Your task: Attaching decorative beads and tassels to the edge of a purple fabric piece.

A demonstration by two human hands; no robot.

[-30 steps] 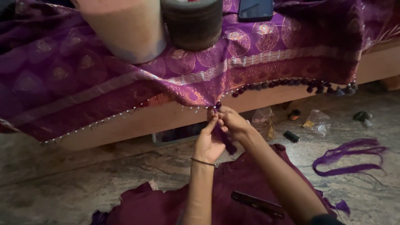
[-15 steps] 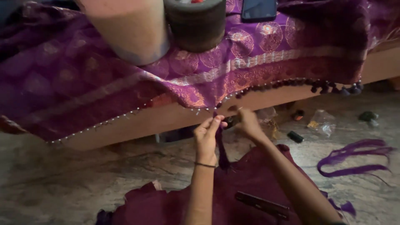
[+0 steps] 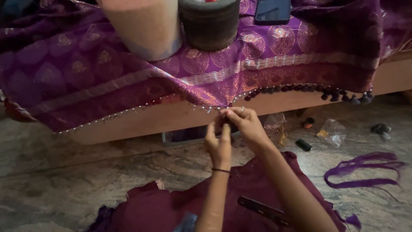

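A purple patterned cloth with gold motifs hangs over a low wooden ledge. Its lower hem carries small beads on the left and dark tassels on the right. My left hand and my right hand are raised together at the hem's middle, fingertips pinched on the edge where beads and tassels meet. A dark tassel or thread seems to sit between the fingers, mostly hidden. A thin bangle circles my left wrist. A dark comb lies on the maroon cloth across my lap.
On the ledge stand a beige cylinder, a dark round tin and a phone. On the stone floor lie purple thread strands, clear plastic bags and small dark spools.
Both hands rose from just below the hem up to the cloth's edge, and now pinch it there. The view has shifted slightly.
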